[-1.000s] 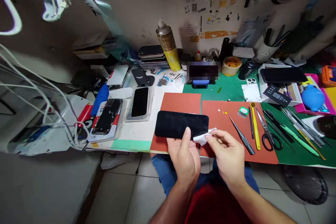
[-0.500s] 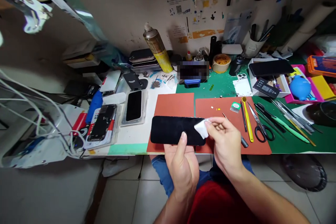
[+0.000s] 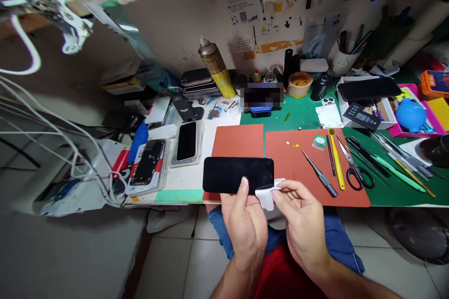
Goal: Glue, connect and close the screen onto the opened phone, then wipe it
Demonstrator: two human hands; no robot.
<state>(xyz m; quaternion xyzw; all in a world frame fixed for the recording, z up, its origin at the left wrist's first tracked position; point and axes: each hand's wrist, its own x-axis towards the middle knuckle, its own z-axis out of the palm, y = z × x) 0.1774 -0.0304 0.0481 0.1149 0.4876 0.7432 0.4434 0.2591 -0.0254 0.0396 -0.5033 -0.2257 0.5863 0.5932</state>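
Observation:
My left hand (image 3: 245, 226) holds a black smartphone (image 3: 231, 173) from below, its thumb resting on the dark screen. The phone lies lengthwise across, screen up, over the near edge of the red-brown mats (image 3: 242, 140). Pinched in the fingers of my right hand (image 3: 303, 224) is a white wipe (image 3: 267, 196), which touches the phone's lower right corner and hangs partly below it. Right of the phone, a grey pointed tool (image 3: 320, 174) lies on the mat, beside a yellow brush (image 3: 337, 163) and black-handled scissors (image 3: 354, 168).
Two phones in clear cases (image 3: 187, 141) (image 3: 149, 162) lie at left, near tangled white cables (image 3: 63, 135). A yellow spray can (image 3: 218, 67) stands at the back. Tweezers and a green-handled tool (image 3: 403, 175) lie at right, with a blue air blower (image 3: 410, 114) in a pink box (image 3: 438, 121).
My right hand has moved the wipe from the phone's right face down to its lower right corner. The grey pointed tool has come into fuller view. The whole scene has shifted slightly right.

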